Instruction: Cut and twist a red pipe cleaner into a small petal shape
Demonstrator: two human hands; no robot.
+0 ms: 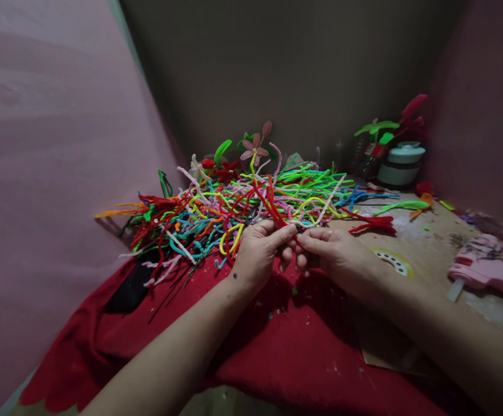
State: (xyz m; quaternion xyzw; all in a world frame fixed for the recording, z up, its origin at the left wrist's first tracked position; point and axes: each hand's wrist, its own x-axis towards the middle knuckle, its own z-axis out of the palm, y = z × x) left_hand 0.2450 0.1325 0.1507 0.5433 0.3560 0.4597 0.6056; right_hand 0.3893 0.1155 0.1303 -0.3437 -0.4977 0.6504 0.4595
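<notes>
Red pipe cleaners (274,209) are pinched between the thumb and fingers of my left hand (262,248), their loose ends rising up and away from me. My right hand (336,249) closes its thumb and forefinger on the lower end of the same red pipe cleaners, right beside the left fingertips. Just beyond both hands spreads a large heap of pipe cleaners (208,202) in green, pink, yellow, blue, orange and white. A bundle of folded red pipe cleaners (375,223) lies to the right of the heap.
A pink glue gun (479,266) lies at the right. Behind it stand a pale blue-lidded jar (405,164) and pipe-cleaner flowers (255,149). A black phone-like object (128,289) rests on the red cloth (273,346) at left. Walls close in on both sides.
</notes>
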